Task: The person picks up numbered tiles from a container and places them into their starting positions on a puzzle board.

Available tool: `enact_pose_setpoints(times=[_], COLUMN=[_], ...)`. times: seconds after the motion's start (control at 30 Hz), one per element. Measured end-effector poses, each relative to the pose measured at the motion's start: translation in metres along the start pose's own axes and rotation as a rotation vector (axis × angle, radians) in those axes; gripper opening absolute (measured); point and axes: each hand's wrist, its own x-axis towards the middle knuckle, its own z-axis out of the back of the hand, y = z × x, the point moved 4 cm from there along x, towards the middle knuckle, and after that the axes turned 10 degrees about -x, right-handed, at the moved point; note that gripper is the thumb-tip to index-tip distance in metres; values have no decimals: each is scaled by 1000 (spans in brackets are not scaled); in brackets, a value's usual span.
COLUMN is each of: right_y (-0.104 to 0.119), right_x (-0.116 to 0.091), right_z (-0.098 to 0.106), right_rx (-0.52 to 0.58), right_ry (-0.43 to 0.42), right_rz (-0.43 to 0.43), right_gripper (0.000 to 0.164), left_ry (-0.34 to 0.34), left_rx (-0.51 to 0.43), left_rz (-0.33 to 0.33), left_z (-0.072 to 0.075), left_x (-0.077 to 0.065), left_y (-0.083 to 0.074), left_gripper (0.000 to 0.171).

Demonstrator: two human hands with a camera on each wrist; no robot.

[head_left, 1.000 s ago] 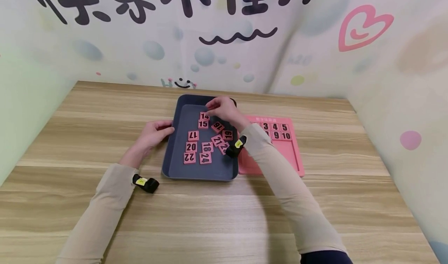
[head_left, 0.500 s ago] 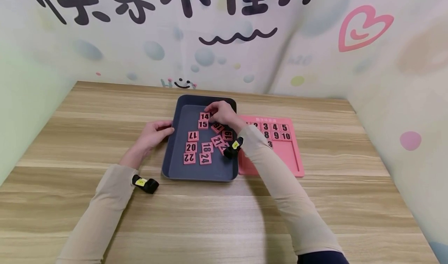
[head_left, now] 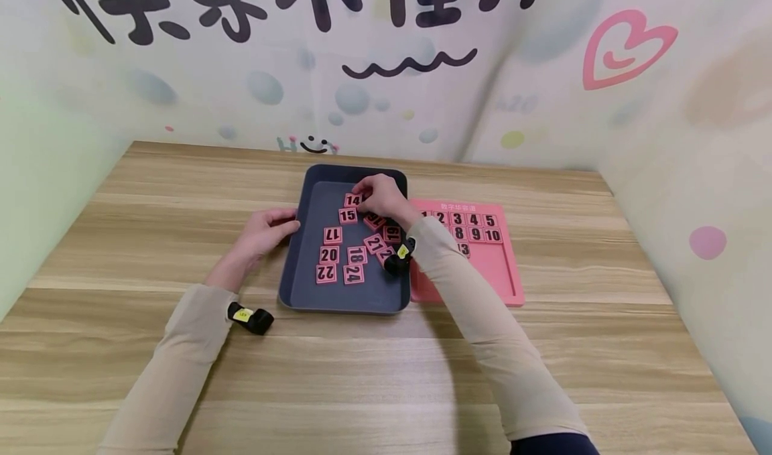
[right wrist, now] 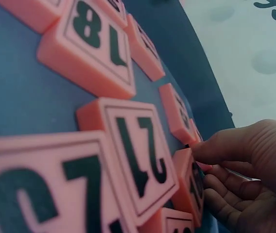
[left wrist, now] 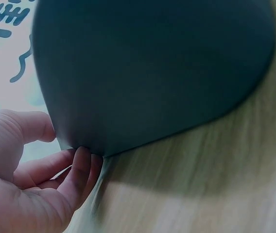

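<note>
A dark blue tray (head_left: 307, 287) sits mid-table with several loose pink number tiles in it. My right hand (head_left: 380, 197) reaches over the tray's far end, and its fingertips pinch the right edge of tile 14 (head_left: 352, 200), which lies just above tile 15 (head_left: 348, 216). In the right wrist view the thumb and fingers (right wrist: 225, 145) close on the edge of a pink tile (right wrist: 189, 182) beyond tiles 21 (right wrist: 138, 155) and 18 (right wrist: 92, 43). My left hand (head_left: 265, 230) grips the tray's left rim, thumb over the edge and fingers (left wrist: 79, 167) against the outer wall (left wrist: 152, 73).
A pink number board (head_left: 488, 267) lies against the tray's right side, with tiles 1 to 5 and 8, 9, 10 and 13 seated in its upper rows. Painted walls close the table in at the back and both sides. Bare wooden tabletop (head_left: 362, 374) stretches toward me.
My right hand has come down from above the tray's far end onto tile 14 and now pinches it. Tile 15 has shifted slightly. The left hand has stayed on the tray rim.
</note>
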Motion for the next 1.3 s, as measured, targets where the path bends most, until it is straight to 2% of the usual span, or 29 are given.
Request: enact_pose_setpoints(times=[0.37,0.63,0.9,1.1,1.3], right_y=[2,-8,-44,-77,-111], right_x=[-18,-50,-86,-115,-141], right_z=[24,52,75,84,83], right_rx=[38,97,91,73,55], right_ry=[-57,-107,-168,-160,-148], right_rz=[75,90,104,50,-10], right_gripper=[31,33,36,35,37], left_ry=[11,9,6,8,11], left_rx=[-15,-13,-12,-8,-2], left_rz=[16,24,33,31,32], left_z=[-3,-1,-1,-2,-3], left_x=[0,0,-1,-2,-2], left_y=[2,3,0,-2,-3], left_gripper=[44,43,45,45,45])
